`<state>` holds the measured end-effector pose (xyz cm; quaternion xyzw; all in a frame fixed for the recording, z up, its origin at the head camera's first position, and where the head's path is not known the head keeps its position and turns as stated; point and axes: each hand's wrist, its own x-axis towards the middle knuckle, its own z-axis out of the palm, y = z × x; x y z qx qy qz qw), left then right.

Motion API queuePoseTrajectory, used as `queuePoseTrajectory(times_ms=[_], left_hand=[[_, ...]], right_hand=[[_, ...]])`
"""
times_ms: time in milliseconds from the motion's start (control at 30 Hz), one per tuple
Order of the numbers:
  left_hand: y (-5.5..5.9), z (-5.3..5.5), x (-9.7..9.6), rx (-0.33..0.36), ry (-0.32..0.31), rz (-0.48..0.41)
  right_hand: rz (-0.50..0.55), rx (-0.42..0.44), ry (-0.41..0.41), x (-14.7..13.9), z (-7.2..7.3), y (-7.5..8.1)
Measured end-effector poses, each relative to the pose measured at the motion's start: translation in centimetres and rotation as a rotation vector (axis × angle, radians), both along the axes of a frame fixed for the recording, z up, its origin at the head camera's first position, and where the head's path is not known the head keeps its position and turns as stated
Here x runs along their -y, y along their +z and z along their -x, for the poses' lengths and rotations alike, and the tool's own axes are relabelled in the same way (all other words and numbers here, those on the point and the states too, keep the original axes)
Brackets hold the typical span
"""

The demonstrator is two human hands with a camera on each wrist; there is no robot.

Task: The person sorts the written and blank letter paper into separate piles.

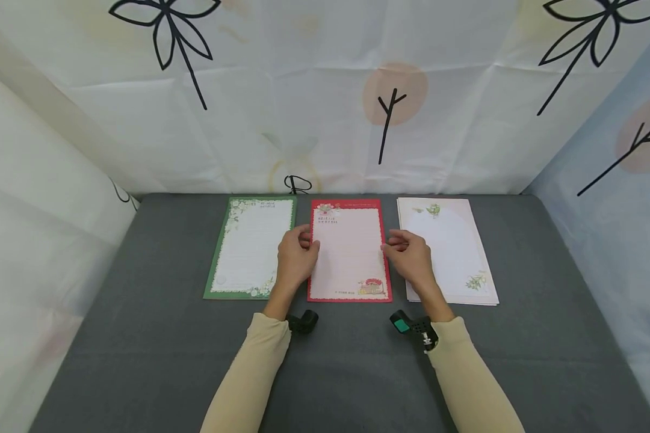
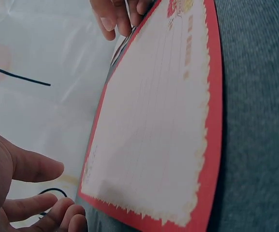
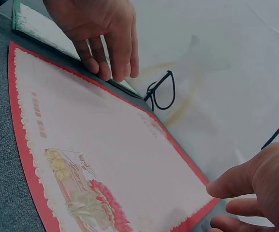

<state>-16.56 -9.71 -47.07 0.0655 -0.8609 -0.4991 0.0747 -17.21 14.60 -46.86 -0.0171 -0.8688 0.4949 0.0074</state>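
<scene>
A red-bordered sheet of letter paper (image 1: pixel 346 255) lies flat in the middle of three on a grey cloth. Beside its left edge is my left hand (image 1: pixel 298 255), over the gap to the green-bordered letter paper (image 1: pixel 249 252). In the left wrist view that hand's thumb (image 2: pixel 37 166) and fingers are apart with nothing between them. My right hand (image 1: pixel 411 255) is at the red sheet's right edge, partly above the white letter paper (image 1: pixel 455 252). The right wrist view has its thumb tip (image 3: pixel 219 188) at the red border; firm contact cannot be told.
The grey cloth (image 1: pixel 357 373) covers the table. White fabric (image 1: pixel 314 120) with plant drawings hangs behind it, and more fabric (image 1: pixel 617 228) hangs at the right side. The white paper is a small stack with slightly uneven edges. A camera (image 1: pixel 303 322) is strapped on each wrist.
</scene>
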Motion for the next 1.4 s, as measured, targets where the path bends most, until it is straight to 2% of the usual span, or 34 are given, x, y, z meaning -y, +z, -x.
queuePoseTrajectory(times_ms=[300,467,867,1100,1400], left_hand=[[-0.3,0.1,0.5,0.057,-0.039,0.056],[-0.3,0.4,0.5,0.087,-0.064,0.059],[-0.3,1.1,0.2,0.153,-0.062,0.094],[-0.3,1.3,0.0,0.176,-0.059,0.093],[-0.2,1.2,-0.1,0.151,-0.034,0.041]], right_hand=[[-0.098,0.048,0.046,0.7,0.8,0.0],[-0.133,0.063,0.051,0.9,1.1,0.0],[-0.171,0.072,0.054,1.6,1.7,0.0],[-0.162,0.075,0.038,1.7,1.7,-0.2],[-0.119,0.055,0.021,1.7,1.4,-0.1]])
